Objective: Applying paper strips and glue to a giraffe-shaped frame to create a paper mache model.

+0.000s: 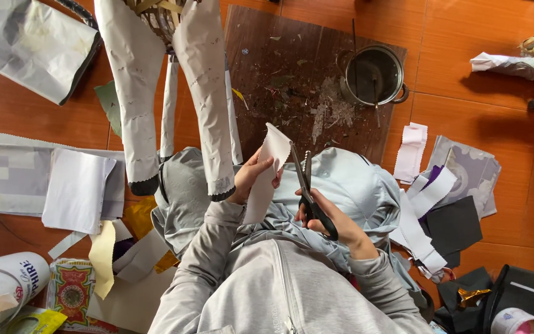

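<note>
My left hand point(251, 176) pinches a white paper strip point(267, 170) and holds it upright over my lap. In my right hand point(335, 224) is a pair of black-handled scissors point(307, 188), blades pointing up along the strip's right edge and slightly apart. The strip's top edge looks zigzag-cut. Grey sleeves cover both arms, and my knees in grey trousers lie beneath the hands.
A dark wooden board point(292, 80) littered with scraps lies ahead, a steel pot point(375, 74) at its right end. A paper-covered bamboo frame point(168, 93) stands at the upper left. Paper sheets point(75, 188) lie left; cut white strips point(421, 210) and black pieces lie right on the orange tile floor.
</note>
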